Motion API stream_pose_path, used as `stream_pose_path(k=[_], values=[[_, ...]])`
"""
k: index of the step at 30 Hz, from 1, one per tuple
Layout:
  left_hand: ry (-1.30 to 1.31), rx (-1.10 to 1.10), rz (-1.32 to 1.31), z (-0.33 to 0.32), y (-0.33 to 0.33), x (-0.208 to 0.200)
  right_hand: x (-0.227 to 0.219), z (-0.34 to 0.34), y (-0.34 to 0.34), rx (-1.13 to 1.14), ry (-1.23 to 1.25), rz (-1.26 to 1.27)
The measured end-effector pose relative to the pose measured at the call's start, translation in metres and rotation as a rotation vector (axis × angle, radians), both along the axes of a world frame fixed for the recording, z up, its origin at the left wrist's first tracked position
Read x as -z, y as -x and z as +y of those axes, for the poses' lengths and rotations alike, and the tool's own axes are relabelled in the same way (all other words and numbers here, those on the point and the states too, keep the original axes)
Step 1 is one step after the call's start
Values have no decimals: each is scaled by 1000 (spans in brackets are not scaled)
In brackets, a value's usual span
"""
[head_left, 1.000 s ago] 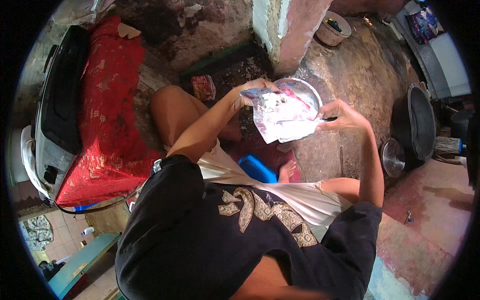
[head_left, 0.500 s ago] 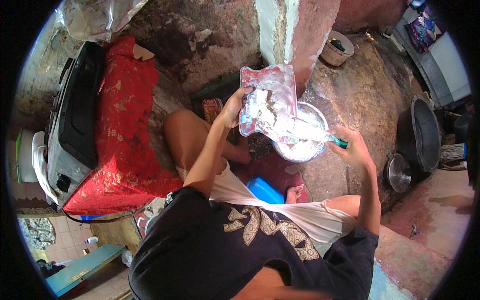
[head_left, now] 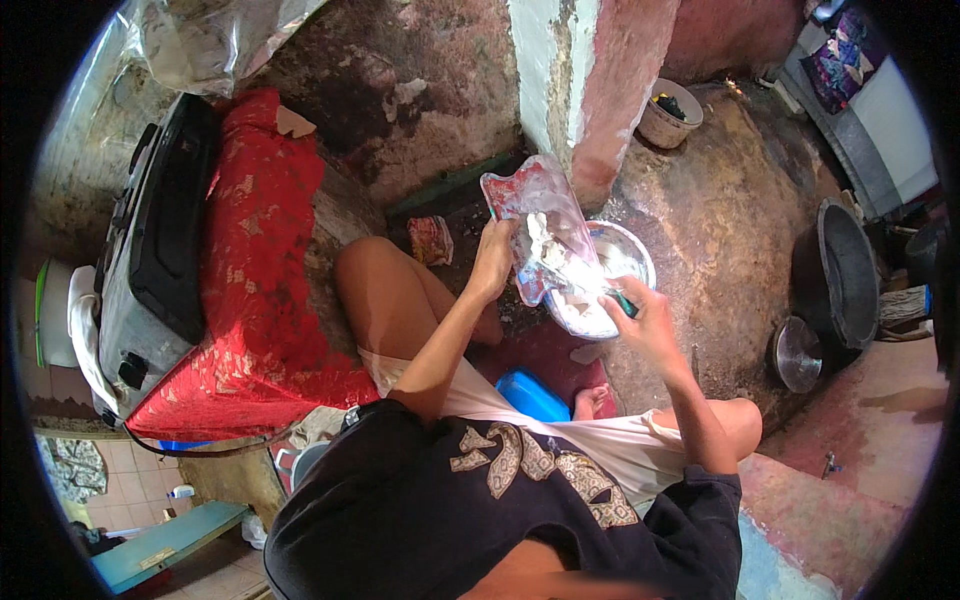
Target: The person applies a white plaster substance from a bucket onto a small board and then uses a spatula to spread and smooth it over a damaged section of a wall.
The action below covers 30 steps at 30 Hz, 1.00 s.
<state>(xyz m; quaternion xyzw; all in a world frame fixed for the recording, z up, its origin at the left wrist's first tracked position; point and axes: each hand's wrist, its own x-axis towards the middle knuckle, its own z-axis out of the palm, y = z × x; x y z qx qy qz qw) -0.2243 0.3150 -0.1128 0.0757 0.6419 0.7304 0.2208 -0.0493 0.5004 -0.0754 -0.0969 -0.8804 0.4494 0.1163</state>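
My left hand (head_left: pixel 493 255) grips the near left edge of a flat red-and-white plastic panel (head_left: pixel 555 195), which is smeared with white paste (head_left: pixel 541 240). The panel is tilted, its lower right end over a round white bucket (head_left: pixel 582 325) that holds more of the white paste. Closed around the green handle of a scraper (head_left: pixel 625 303), my right hand (head_left: pixel 645 325) is at the panel's lower right, above the bucket. The scraper's blade is hard to make out in the bright glare and paste. Part of the bucket is hidden behind the panel.
A blue plastic container (head_left: pixel 532 396) lies between my legs. A crumpled red packet (head_left: pixel 431 241) is beyond my left knee. At left a black-and-grey appliance (head_left: pixel 160 240) sits on a red cloth (head_left: pixel 255 300). A large black tub (head_left: pixel 845 275) and a metal lid (head_left: pixel 798 353) are at right.
My right hand has moved left and nearer with the scraper, closer to the panel. My left hand has come down and right, and the panel has turned and lowered over the bucket.
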Motion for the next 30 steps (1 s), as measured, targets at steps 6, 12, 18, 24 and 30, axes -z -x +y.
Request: stream_pose_path(k=[6, 12, 18, 24, 30], values=[[103, -93, 279, 0, -23, -17, 11, -13, 6, 34, 171, 33], [129, -52, 362, -3, -37, -4, 22, -25, 17, 70, 346, 86], [41, -70, 243, -4, -30, 10, 10, -14, 29, 45, 219, 205], [-497, 1, -427, -18, -5, 7, -25, 33, 6, 43, 36, 17], [-462, 83, -388, -23, -8, 0, -60, 59, -5, -74, -129, -164]])
